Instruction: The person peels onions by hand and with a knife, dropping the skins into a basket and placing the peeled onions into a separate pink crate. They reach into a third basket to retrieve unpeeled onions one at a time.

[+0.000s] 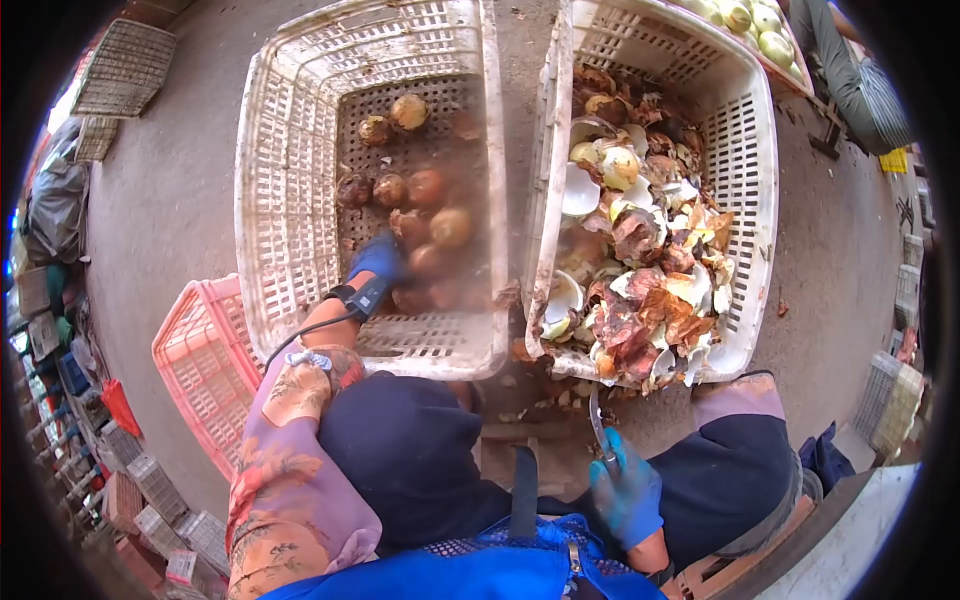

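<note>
My left hand (378, 258), in a blue glove with a dark strap and a cable at the wrist, reaches down into the left white crate (290, 190), beside several brown onions (428, 187); its fingers are blurred and partly hidden. My right hand (627, 487), in a blue glove, is wrapped round the handle of a curved knife (599, 420) above my right thigh, the blade pointing up toward the right crate. That right white crate (740, 230) holds onion peels (640, 330) and cut pieces, with a pale peeled onion (620, 167) among them.
A pink crate (205, 365) stands left of my left arm. At the top right are a crate of peeled onions (775, 46) and another person's leg (845, 75). Stacked crates (125, 65) stand at the upper left. Peel scraps lie on the floor (830, 280).
</note>
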Available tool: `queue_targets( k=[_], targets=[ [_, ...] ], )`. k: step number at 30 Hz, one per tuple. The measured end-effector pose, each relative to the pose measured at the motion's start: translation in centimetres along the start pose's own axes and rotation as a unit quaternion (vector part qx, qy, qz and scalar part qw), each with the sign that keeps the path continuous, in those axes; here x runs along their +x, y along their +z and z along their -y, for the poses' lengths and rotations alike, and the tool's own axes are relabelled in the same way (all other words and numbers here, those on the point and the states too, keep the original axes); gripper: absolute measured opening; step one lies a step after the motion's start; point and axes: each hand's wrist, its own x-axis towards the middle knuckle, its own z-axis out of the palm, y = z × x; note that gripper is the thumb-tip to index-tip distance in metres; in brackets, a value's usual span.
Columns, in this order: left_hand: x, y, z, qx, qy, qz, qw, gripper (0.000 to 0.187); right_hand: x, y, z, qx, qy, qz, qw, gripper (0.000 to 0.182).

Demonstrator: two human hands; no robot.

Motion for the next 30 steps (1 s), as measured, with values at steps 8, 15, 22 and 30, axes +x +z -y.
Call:
queue_targets(
  k=[8, 15, 22, 30],
  targets=[
    [-4.6, -8.4, 3.7, -0.721, 0.09, 0.06, 0.684, 0.042, -0.8, -0.6, 1.5, 0.077, -0.049, 0.003, 0.996, 0.049],
    [-21.8, -13.4, 0.4, -0.857, 0.265, 0.091, 0.432, 0.067, -2.2, 0.1, 0.0, 0.172, -0.239, -0.027, 0.955, 0.044],
    [-34.1, -12.7, -6.7, -0.879, 0.25, 0.138, 0.382, 0.058, -3.1, -2.4, 7.6, 0.351, -0.271, 0.037, 0.895, 0.046],
    [-36.0, -0.9, -17.5, -0.856, 0.28, 0.052, 0.432, 0.035, -4.9, 0.0, 6.3, 0.0, -0.374, -0.261, 0.89, 0.049]
  ],
)
